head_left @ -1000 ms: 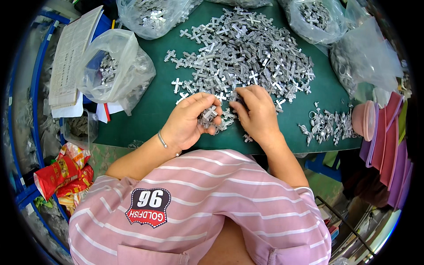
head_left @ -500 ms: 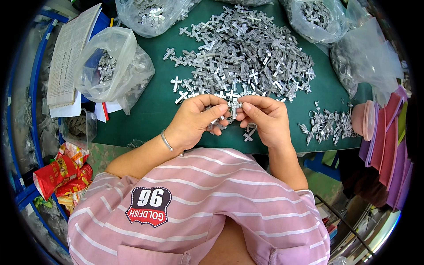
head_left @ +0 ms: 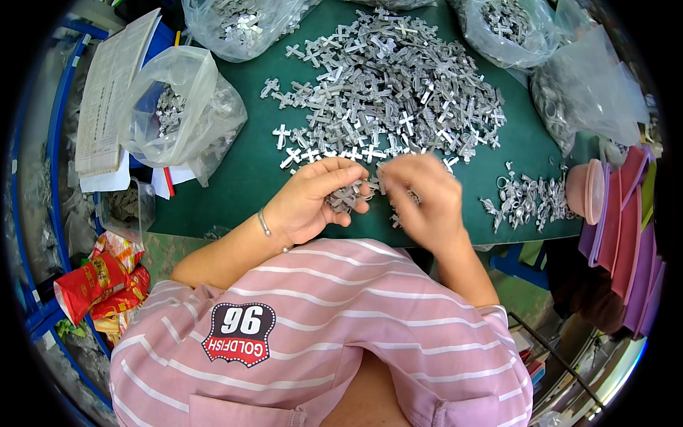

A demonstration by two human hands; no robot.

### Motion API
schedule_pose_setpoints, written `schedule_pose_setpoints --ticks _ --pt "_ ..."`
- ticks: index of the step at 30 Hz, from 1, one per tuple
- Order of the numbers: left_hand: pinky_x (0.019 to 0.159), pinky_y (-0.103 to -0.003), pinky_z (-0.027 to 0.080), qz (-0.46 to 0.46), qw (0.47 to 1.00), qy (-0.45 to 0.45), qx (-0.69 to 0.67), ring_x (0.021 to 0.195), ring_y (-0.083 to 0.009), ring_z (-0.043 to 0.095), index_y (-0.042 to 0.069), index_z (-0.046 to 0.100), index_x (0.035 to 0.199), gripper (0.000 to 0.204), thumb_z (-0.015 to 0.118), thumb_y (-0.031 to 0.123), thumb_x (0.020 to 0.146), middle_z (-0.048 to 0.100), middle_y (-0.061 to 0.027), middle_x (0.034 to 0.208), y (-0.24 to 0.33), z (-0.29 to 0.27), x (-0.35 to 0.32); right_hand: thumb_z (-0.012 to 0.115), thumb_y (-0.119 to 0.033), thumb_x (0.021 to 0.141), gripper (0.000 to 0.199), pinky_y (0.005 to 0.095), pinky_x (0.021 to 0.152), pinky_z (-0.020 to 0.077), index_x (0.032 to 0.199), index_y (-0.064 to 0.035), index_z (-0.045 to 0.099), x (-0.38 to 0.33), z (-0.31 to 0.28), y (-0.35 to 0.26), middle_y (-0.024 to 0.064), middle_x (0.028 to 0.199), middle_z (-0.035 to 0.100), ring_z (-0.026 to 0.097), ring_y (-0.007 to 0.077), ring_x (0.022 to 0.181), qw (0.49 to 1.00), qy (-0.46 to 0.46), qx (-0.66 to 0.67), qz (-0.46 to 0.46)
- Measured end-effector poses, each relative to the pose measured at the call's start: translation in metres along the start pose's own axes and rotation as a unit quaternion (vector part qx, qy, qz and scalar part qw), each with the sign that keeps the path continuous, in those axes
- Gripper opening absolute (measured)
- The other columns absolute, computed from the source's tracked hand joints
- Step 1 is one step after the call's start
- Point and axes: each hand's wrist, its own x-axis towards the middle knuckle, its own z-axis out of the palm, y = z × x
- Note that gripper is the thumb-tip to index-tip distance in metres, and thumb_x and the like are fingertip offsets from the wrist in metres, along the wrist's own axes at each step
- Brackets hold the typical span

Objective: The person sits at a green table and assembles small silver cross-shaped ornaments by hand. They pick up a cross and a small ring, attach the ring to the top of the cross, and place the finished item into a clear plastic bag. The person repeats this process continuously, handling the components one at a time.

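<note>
Hundreds of small silver cross-shaped metal pieces [head_left: 388,85] lie heaped across the middle of the green table mat [head_left: 235,178], spread wide and loose so that single pieces can be picked off the near edge, which comes right up to the person's hands. Around that heap stand clear plastic bags of the same parts — one open-mouthed at the left [head_left: 178,107], two more along the far edge [head_left: 238,21] [head_left: 509,28] and a crumpled one at the right [head_left: 590,92] — seemingly kept within reach but off the working area. A stack of pink and purple trays [head_left: 626,213] sits at the right rim, and just inboard of it a smaller, separate pile of ring-like metal bits [head_left: 526,203] is kept well apart from the crosses, probably so that the two kinds do not mix. Papers [head_left: 110,92] lie off the mat at the left. The left hand [head_left: 313,203] is cupped palm-up at the near edge of the mat, fingers curled around a small bunch of crosses [head_left: 348,196] — a holding grip, it seems, that keeps a supply at hand. The right hand [head_left: 423,203] is blurred, its fingertips meeting the left hand's over that bunch; whether it pinches a piece I cannot tell.
</note>
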Motion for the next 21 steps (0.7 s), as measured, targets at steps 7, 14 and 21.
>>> schedule_pose_setpoints --ticks 7,14,21 --pt "0.05 -0.024 0.052 0.017 1.0 0.012 0.011 0.072 -0.0148 0.061 0.002 0.056 0.095 0.012 0.055 0.011 0.088 0.06 -0.0074 0.085 -0.001 0.003 0.0 0.07 -0.009 0.065 0.024 0.0374 0.07 0.0399 0.087 -0.0029 0.063 0.005 0.005 0.027 0.0079 0.085 0.054 0.051 0.0276 0.08 0.962 -0.035 -0.263 0.065" --pt "0.052 -0.024 0.051 0.035 0.995 0.05 0.081 0.075 -0.0129 0.06 0.003 0.056 0.096 0.014 0.059 0.013 0.086 0.06 -0.0053 0.085 0.001 0.009 -0.005 0.071 -0.004 0.065 0.02 0.0334 0.066 0.0434 0.083 -0.003 0.062 0.003 0.004 0.021 0.0072 0.085 0.056 0.056 0.0233 0.079 0.977 0.004 -0.194 0.092" --pt "0.05 -0.023 0.048 0.048 0.992 0.064 0.098 0.071 -0.0115 0.059 0.002 0.057 0.097 0.018 0.059 0.017 0.087 0.059 -0.0046 0.082 0.001 0.014 -0.004 0.064 0.003 0.074 0.022 0.0184 0.059 0.0466 0.096 0.0025 0.062 -0.005 -0.003 0.008 0.0035 0.087 0.058 0.056 0.0072 0.07 0.929 -0.047 0.272 0.246"
